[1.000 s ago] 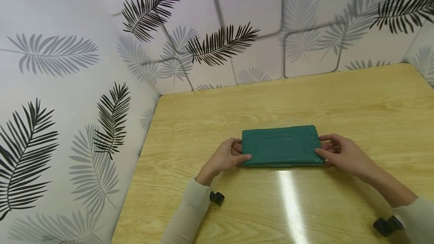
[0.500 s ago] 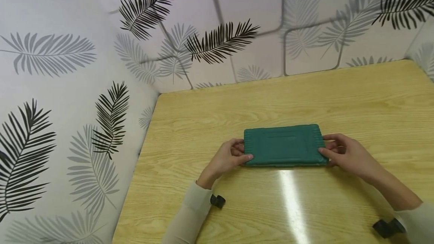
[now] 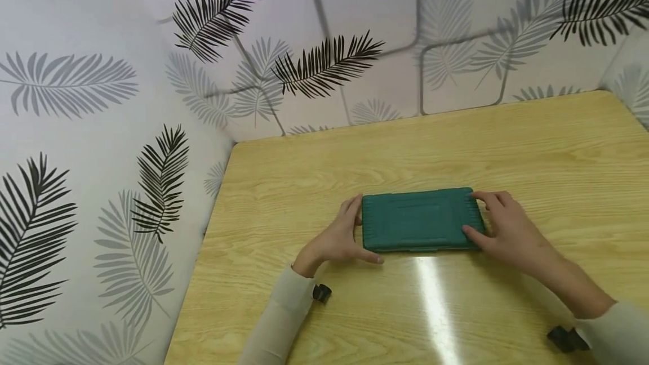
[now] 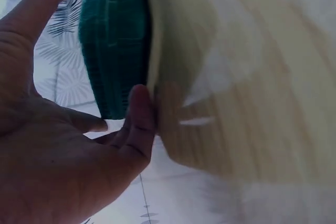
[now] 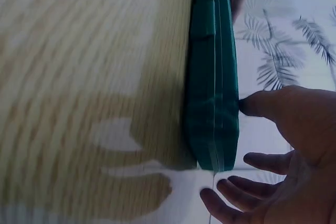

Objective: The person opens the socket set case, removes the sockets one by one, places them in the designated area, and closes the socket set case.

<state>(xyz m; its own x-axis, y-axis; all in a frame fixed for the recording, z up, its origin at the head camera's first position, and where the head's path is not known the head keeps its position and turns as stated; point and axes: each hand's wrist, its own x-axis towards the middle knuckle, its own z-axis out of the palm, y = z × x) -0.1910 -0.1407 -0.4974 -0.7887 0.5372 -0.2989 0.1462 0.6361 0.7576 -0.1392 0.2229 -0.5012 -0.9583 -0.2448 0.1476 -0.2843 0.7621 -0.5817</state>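
Note:
A flat green plastic case with ribbed ends lies on the wooden table; the right wrist view shows its front side with a seam and a latch. My left hand is spread at the case's left end, thumb stretched out in front of the near corner and fingers along the short side. In the left wrist view its fingertips are right at the end of the case. My right hand is at the right end, thumb by the top face, other fingers apart from the case in the right wrist view.
The wooden table meets patterned walls at the back and on the left. Small black devices sit at both sleeve cuffs. A bright light reflection runs down the tabletop in front of the case.
Both hands have loosened from the case's ends. The left thumb has moved off the top to the front, and the right fingers have spread. The case has settled slightly leftward in view.

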